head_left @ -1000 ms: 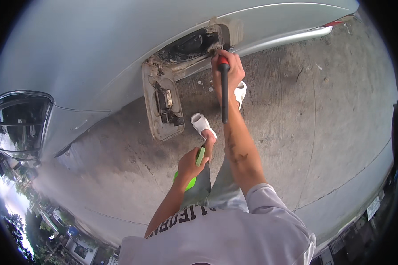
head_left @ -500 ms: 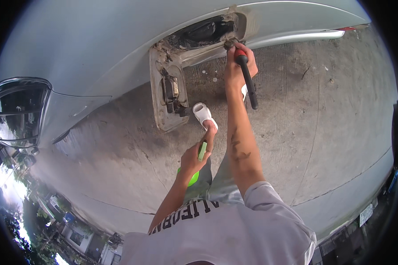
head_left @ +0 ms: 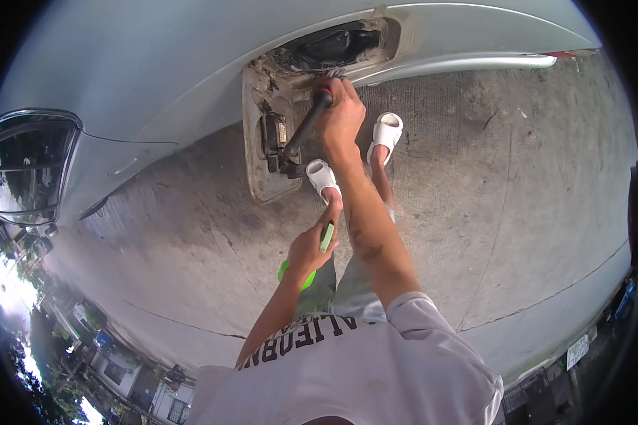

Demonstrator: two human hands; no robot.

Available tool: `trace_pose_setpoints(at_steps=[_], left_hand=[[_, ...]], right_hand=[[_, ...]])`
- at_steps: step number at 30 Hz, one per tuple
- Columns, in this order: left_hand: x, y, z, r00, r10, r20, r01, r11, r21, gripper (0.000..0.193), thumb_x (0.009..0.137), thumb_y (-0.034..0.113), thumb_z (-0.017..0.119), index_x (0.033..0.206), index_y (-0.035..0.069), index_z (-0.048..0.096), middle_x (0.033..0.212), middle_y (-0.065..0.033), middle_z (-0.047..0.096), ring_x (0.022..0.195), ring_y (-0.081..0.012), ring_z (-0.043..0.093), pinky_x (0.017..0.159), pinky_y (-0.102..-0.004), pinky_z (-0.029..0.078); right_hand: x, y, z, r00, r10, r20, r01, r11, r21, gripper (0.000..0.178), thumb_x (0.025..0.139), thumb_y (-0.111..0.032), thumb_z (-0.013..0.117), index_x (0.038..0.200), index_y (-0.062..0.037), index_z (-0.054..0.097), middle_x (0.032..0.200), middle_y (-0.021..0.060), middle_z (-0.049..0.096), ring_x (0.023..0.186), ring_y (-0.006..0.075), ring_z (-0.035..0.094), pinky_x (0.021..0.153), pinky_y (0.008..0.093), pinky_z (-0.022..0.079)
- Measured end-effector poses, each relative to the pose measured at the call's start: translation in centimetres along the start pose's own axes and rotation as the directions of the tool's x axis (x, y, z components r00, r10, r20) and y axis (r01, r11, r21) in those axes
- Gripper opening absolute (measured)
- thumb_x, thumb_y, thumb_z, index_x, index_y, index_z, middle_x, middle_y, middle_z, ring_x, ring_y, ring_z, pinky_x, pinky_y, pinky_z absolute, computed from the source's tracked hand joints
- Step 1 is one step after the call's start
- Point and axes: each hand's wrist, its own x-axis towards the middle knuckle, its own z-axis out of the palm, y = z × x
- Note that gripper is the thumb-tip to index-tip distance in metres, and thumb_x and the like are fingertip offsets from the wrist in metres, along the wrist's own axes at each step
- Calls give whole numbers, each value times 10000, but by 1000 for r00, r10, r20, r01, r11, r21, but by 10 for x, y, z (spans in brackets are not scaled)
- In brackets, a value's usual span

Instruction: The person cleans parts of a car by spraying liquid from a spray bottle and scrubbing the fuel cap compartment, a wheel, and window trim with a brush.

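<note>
My right hand (head_left: 344, 117) is closed around a brush (head_left: 308, 129) with a black handle and a red collar. Its bristles touch or nearly touch the lower rim of a dirty fuel filler recess (head_left: 326, 46) in a pale car's side; the exact contact is partly hidden by my fingers. The open fuel door (head_left: 256, 159), smudged on its inner face, hangs left of the brush. Lower down, my left hand (head_left: 307, 251) is wrapped around what looks like a spray bottle (head_left: 326, 237), with a pale green top and a bright green part behind my wrist.
The car's body panel (head_left: 156, 64) spans the top, with a tail lamp or window-like dark glass (head_left: 32, 163) at far left. Under me is stained concrete (head_left: 475, 177), with my white clogs (head_left: 386, 129) close below the car's edge.
My right hand has moved left with the brush along the recess's lower edge, and the handle now slants down-left toward the fuel door. My left hand has barely moved.
</note>
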Motion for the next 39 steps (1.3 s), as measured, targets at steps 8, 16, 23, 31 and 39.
trace_pose_setpoints(at_steps=[8,16,23,31,39], left_hand=[[-5,8,-2,998,42,-37,-44,996,-76,332,835,300,758,1059,79,652,918,-116,748,898,-359,713,756,-461,546],[-20,2,-1,987,143,-67,-147,988,-50,330,835,313,760,1039,78,649,912,-113,747,885,-354,718,755,-453,548],[-21,-24,20,999,50,-8,-49,994,100,323,831,316,759,994,76,616,894,-108,725,883,-362,695,749,-476,527],[-28,-18,20,998,42,-49,-40,998,41,335,852,324,749,1064,94,627,923,-86,740,895,-345,708,751,-441,540],[-30,-16,26,998,40,-42,-35,992,124,344,850,315,749,1088,95,632,934,-86,742,899,-337,713,760,-436,545]], right_hand=[[37,23,-45,973,-48,-226,46,999,-14,145,773,-61,700,907,-109,725,855,119,679,777,380,674,692,459,535],[4,-8,-27,970,115,215,-174,944,280,297,829,-250,778,1069,-78,745,830,113,723,776,283,700,780,366,544],[10,-79,-69,924,-382,-29,340,785,518,252,799,-132,791,1032,-85,706,1064,116,537,918,318,616,814,397,539],[19,-40,-28,986,-166,29,130,857,499,115,784,-35,750,884,-90,737,885,87,626,771,290,668,704,372,550],[24,-12,-26,937,-208,281,73,902,425,135,761,-72,789,881,-83,728,869,85,621,815,289,646,738,378,530]])
